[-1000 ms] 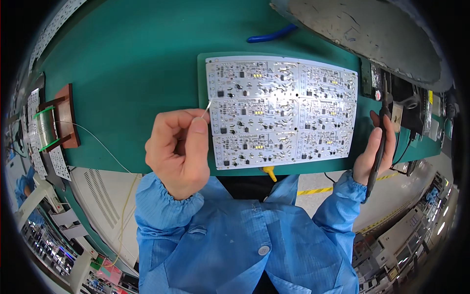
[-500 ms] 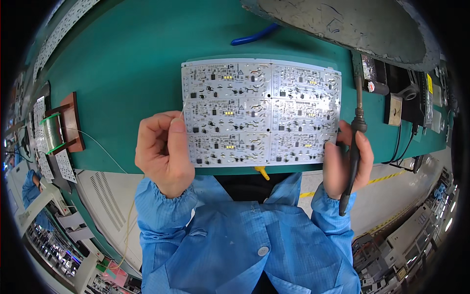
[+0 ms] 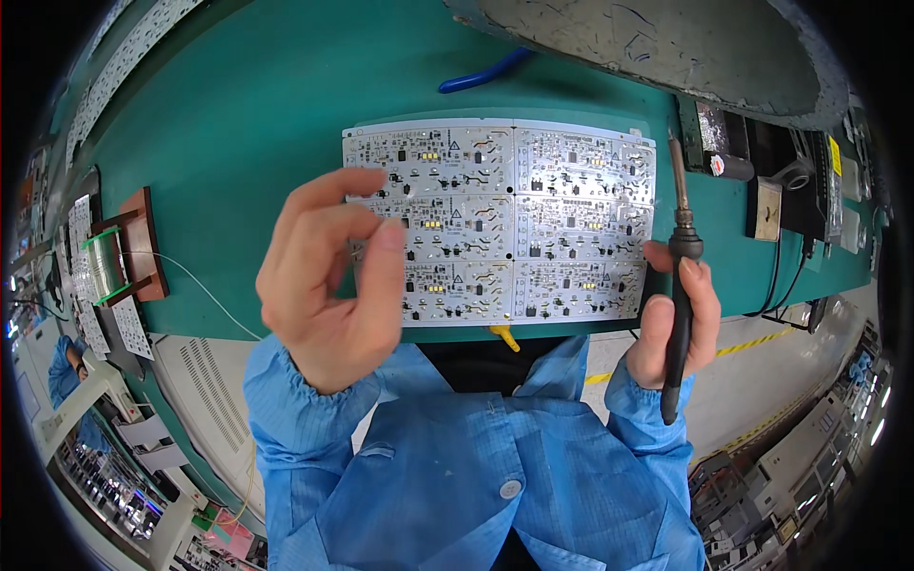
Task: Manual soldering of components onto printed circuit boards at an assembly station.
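Observation:
A white panel of circuit boards (image 3: pixel 581 224) lies on the green mat, carrying small black and yellow parts. Over its left side is my left hand (image 3: pixel 328 276), its thumb and fingers curved and apart; no wire shows at its fingertips. It hides part of the panel's left edge. My right hand (image 3: pixel 700 328) is closed around the black handle of a soldering iron (image 3: pixel 684 243), beside the panel's right edge. The iron's metal tip points away from me, above the mat.
A solder wire spool (image 3: pixel 105 265) sits in a brown stand at left, its wire trailing toward my left sleeve. Blue-handled pliers (image 3: pixel 484 76) lie behind the panel. A grey oval plate (image 3: pixel 657 57) overhangs the far right. A yellow-tipped thing (image 3: pixel 506 335) pokes out at the near edge.
My left hand has let go of the thin wire and spread its fingers over the panel. The panel has shifted slightly left. The soldering iron has tilted a little leftward at its tip.

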Action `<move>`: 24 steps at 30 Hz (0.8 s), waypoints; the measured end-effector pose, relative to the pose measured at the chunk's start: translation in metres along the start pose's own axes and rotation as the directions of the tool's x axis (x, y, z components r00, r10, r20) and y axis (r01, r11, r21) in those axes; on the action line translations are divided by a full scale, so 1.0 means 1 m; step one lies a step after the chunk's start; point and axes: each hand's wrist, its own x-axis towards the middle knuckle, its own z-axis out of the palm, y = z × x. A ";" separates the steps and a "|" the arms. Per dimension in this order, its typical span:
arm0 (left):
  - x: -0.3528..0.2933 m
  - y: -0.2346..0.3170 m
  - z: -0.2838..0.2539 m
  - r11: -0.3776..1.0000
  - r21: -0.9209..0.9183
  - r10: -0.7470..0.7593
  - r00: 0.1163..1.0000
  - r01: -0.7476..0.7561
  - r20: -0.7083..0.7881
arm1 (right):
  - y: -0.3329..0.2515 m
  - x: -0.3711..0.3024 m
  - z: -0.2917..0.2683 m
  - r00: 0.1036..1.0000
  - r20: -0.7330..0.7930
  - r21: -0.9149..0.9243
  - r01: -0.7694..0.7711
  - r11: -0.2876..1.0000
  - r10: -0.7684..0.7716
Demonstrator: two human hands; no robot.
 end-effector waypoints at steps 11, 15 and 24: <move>0.018 -0.005 0.015 0.999 0.005 0.037 0.999 -0.037 0.018 | 0.012 0.003 0.015 0.994 -0.099 0.053 0.050 0.997 -0.045; 0.009 0.003 0.015 0.979 0.055 0.193 0.977 -0.199 0.089 | 0.013 -0.001 0.011 0.991 -0.134 0.101 0.036 0.994 -0.023; -0.019 0.012 0.029 0.953 -0.052 0.300 0.917 -0.297 0.263 | -0.003 0.004 -0.006 0.990 -0.088 0.282 0.134 0.950 -0.113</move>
